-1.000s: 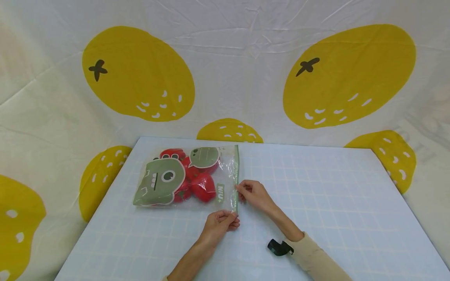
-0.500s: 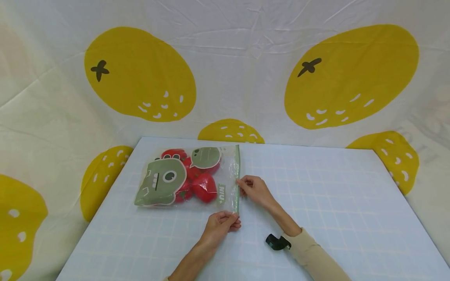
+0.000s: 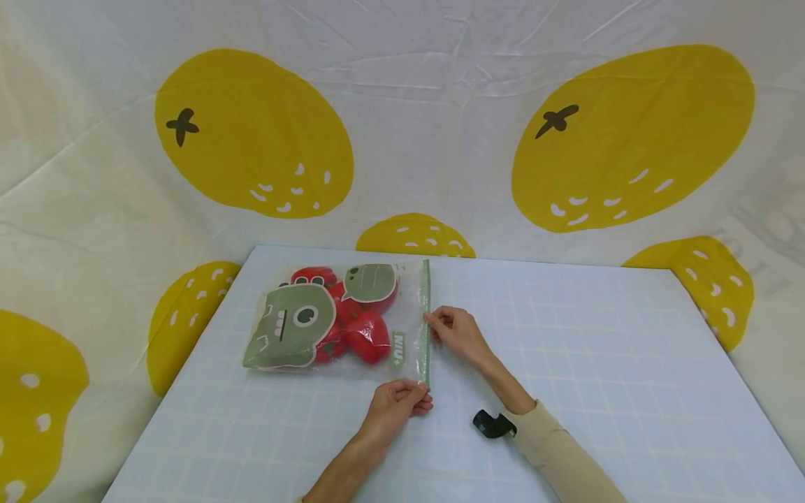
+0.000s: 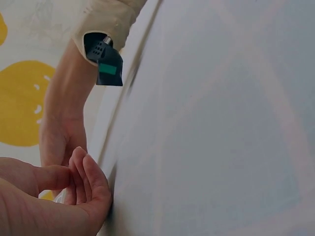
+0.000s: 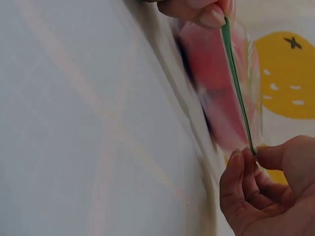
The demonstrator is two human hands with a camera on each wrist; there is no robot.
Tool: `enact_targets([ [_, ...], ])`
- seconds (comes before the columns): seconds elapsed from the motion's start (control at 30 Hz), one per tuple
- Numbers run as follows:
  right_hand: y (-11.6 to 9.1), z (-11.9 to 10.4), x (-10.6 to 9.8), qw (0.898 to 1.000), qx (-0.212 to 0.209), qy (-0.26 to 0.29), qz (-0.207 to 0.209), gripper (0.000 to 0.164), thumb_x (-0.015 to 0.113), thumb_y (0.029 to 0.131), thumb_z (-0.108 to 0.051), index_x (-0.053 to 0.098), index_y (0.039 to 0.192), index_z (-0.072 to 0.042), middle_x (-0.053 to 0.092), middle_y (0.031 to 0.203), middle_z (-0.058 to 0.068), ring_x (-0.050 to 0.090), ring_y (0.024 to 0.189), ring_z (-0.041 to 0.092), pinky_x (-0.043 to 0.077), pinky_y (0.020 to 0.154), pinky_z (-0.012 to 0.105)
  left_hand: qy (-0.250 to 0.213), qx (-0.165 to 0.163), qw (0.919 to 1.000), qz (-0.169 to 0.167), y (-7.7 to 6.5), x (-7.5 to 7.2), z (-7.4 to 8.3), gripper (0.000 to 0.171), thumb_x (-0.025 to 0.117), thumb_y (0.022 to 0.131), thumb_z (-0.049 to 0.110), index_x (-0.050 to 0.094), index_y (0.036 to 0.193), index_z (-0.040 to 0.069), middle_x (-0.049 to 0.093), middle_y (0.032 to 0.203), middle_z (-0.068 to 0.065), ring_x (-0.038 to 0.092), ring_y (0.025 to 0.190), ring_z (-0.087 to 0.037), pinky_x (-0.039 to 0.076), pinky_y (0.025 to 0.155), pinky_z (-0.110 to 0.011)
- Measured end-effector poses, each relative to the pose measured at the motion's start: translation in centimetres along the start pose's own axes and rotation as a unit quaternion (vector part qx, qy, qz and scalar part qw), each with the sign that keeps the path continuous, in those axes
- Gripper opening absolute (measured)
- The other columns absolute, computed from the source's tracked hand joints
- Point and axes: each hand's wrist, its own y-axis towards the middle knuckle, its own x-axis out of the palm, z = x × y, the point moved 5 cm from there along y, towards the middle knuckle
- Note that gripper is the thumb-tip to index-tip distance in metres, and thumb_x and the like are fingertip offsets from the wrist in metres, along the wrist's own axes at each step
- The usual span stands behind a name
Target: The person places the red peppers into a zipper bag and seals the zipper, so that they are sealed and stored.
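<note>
A clear zip bag (image 3: 409,307) printed with a green monster lies flat on the table, its green-edged zip strip (image 3: 425,293) facing right. Inside are several red, tomato-like fruits or vegetables (image 3: 367,337), partly covered by the print. My left hand (image 3: 393,412) pinches the near corner of the strip between thumb and fingers. Farther along the same strip, my right hand (image 3: 458,337) pinches the edge with thumb and forefinger. In the right wrist view, the green strip (image 5: 237,88) runs taut between the two hands, with my right hand (image 5: 275,187) at its lower end.
The white table (image 3: 597,363) carries a faint grid pattern. A white cloth (image 3: 428,140) printed with yellow fruit hangs behind it and at the sides. A small black camera (image 3: 493,424) sticks out from the right sleeve cuff (image 3: 534,426).
My right hand has slid a little away from me along the zip strip, still pinching it. The left hand keeps its grip on the near corner, and the bag lies almost unmoved.
</note>
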Motion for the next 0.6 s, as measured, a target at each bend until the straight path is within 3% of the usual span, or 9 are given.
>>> enact_targets([
  [0.6, 1.7, -0.2, -0.4, 1.0, -0.005, -0.014, 0.02, 0.027, 0.065, 0.102, -0.024, 0.068, 0.088, -0.001, 0.063, 0.068, 0.007, 0.055, 0.061, 0.013, 0.045, 0.057, 0.024, 0.004, 0.001, 1.0, 0.002, 0.0, 0.1, 0.0, 0.02, 0.065, 0.1, 0.01, 0.065, 0.104, -0.01, 0.073, 0.088, -0.008, 0.07, 0.075, -0.011, 0.061, 0.078, -0.027],
])
